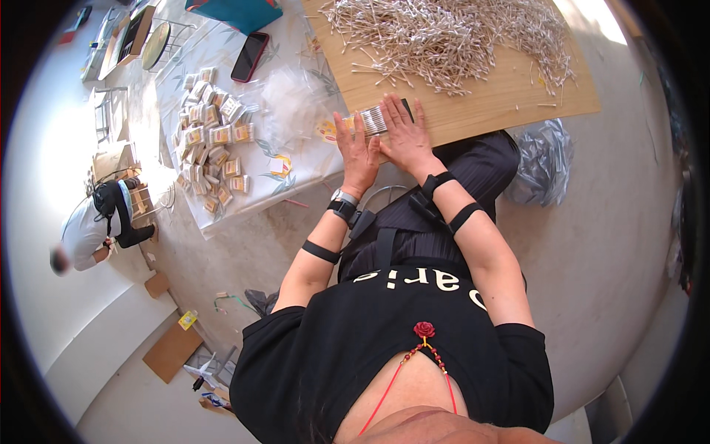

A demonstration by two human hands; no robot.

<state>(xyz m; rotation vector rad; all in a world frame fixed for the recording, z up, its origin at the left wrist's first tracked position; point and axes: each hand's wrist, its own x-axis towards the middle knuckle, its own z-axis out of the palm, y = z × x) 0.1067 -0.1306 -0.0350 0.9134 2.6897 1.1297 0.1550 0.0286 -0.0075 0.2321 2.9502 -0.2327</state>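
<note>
Both your hands lay palm down and nearly flat, with the fingers stretched out. Your left hand was at one side of the row of swabs, and your right hand was at the other. Neither was closed in a grip; how firmly they pressed, I could not tell. The row was between your fingers, near the close left corner of the wooden board. Whether a wrapper held it, I also could not tell.

If the two hands pressed unequally, the sticks could slide over each other and the row could become crooked. Because the edge was so near, a strong pull toward your body could drop some swabs on your lap. The big loose pile lay farther up the board, and a careless elbow or sleeve could mix its sticks in. The clear bags, thin and light, could slip if your left arm brushed them.
</note>
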